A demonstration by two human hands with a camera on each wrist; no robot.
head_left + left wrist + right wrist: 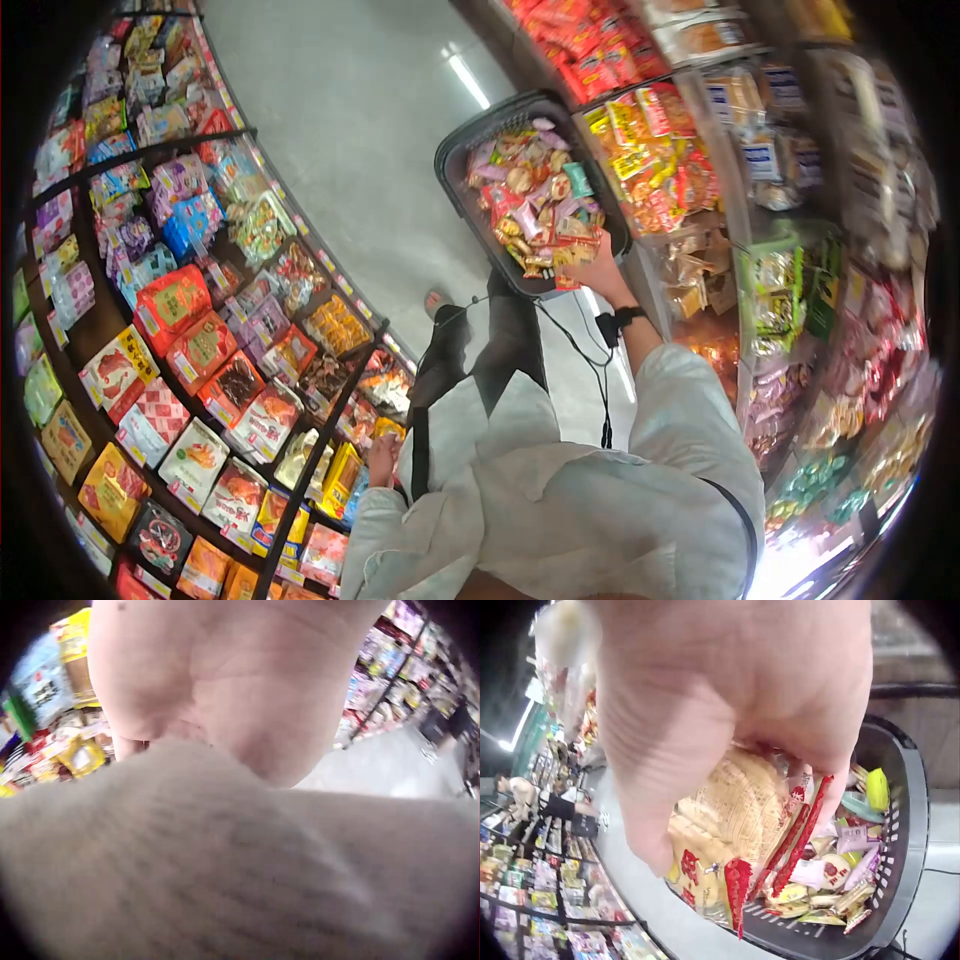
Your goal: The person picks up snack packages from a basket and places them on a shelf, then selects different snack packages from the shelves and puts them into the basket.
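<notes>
My right hand (602,272) grips a clear snack packet with red edges (735,817), thumb on one side and fingers on the other. Pale tan, flat, cracker-like pieces show through its film. In the right wrist view, the packet overlaps the near side of a dark grey shopping basket (906,840). Many small wrapped snacks (530,200) lie inside the basket. Beside the left shelf hangs my left hand (382,460), close to yellow packets (340,475). Only its palm and heel show in the left wrist view; the fingers are mostly hidden there.
Shelves of bagged snacks (200,350) curve along the left. Bins of red and yellow packets (655,150) line the right, close to the basket. A grey floor aisle (340,100) runs between them. Another person (536,799) stands farther off in the right wrist view.
</notes>
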